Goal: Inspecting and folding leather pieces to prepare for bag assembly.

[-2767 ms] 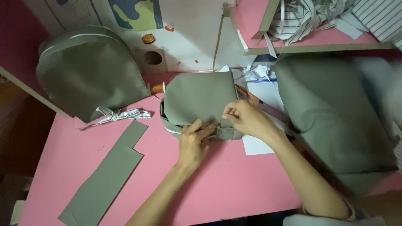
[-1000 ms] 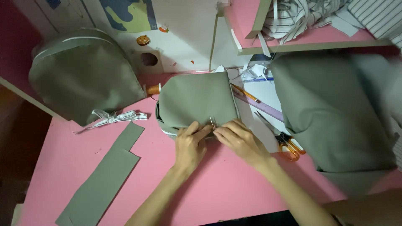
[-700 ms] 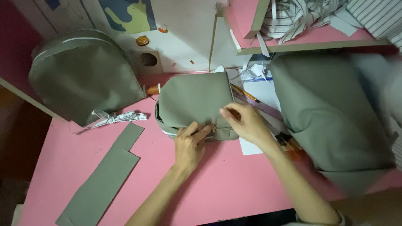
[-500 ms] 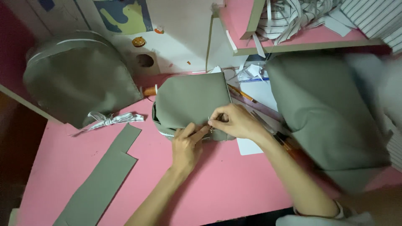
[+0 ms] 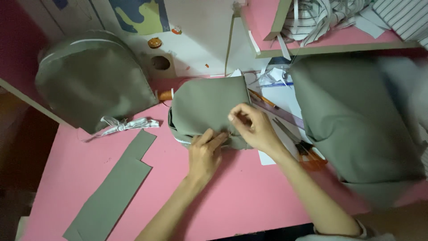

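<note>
A small grey-green fabric pouch piece (image 5: 207,105) lies on the pink table (image 5: 249,196), its lower edge folded. My left hand (image 5: 204,154) presses that lower edge down with its fingertips. My right hand (image 5: 253,127) rests on the pouch's lower right part, thumb and fingers pinched together on the fabric at the edge; whether something small is between them, I cannot tell.
A domed grey-green fabric panel (image 5: 91,78) lies at the left with a white knotted strip (image 5: 122,126) below it. A long cut fabric strip (image 5: 113,189) lies at front left. Orange-handled scissors (image 5: 303,147), paper sheets and a large grey fabric pile (image 5: 356,116) sit at the right.
My right hand lifted from the pouch's lower edge, moved up onto its right part, then came back down beside my left hand. My left hand stayed on the folded edge.
</note>
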